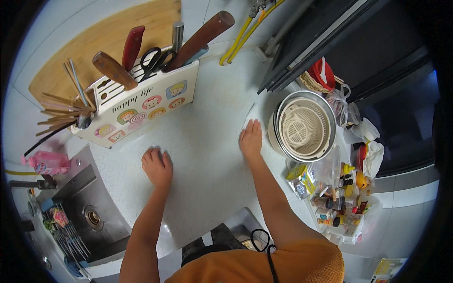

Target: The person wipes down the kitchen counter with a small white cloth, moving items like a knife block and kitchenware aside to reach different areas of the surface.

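My left hand [157,166] rests palm down on the pale countertop [203,174], between the knife block and the sink. Its fingers are loosely bent and a little apart, with nothing in them. Further right, my right hand [251,139] lies flat on the counter, just left of the stacked bowls, fingers stretched forward. By its fingertips shows a thin whitish patch [251,111]; whether it is a cloth, paper or a mark I cannot tell. The white knife block [155,109] stands at the back left with knives, black scissors [155,61] and chopsticks [63,111] in it.
A steel bowl with a cream colander [304,127] nested inside stands at right. Near it are a yellow packet [304,178] and several seasoning bottles [342,203]. A steel sink [106,198] is at left, beside a pink bottle [52,162]. A wooden board [80,61] leans behind.
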Demonstrator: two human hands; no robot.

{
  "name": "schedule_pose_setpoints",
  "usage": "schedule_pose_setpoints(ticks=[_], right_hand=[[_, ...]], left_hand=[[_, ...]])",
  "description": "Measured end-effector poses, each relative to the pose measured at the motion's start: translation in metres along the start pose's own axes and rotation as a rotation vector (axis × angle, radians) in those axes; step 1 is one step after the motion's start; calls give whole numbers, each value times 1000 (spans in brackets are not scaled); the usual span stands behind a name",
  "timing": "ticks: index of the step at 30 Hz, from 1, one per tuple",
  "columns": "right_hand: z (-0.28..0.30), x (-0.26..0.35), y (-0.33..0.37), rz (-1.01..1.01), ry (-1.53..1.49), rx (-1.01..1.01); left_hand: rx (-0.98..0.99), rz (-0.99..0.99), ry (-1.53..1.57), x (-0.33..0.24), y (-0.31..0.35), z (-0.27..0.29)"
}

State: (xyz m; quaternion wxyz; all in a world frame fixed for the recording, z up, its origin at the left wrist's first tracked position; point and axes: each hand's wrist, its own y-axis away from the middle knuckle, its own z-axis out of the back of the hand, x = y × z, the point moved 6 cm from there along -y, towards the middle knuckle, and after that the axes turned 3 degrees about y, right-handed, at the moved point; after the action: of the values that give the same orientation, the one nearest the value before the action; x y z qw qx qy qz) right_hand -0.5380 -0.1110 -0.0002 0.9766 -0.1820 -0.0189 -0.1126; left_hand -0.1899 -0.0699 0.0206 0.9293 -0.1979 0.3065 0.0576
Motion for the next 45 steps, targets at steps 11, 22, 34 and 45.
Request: schedule_pose_setpoints(ticks=[11,22,34,45], right_hand=[[-37,-53,-156,-485,-59,100],[-101,-11,-168,70,-56,-182],[14,10,24,203,-52,136],[-91,-84,-151,-230,219,100]], left_hand=[[48,15,-11,-1,-1,4],[38,-6,0,-7,-1,2],[-20,8,18,-4,-2,2],[38,-8,13,0,-1,-4]])
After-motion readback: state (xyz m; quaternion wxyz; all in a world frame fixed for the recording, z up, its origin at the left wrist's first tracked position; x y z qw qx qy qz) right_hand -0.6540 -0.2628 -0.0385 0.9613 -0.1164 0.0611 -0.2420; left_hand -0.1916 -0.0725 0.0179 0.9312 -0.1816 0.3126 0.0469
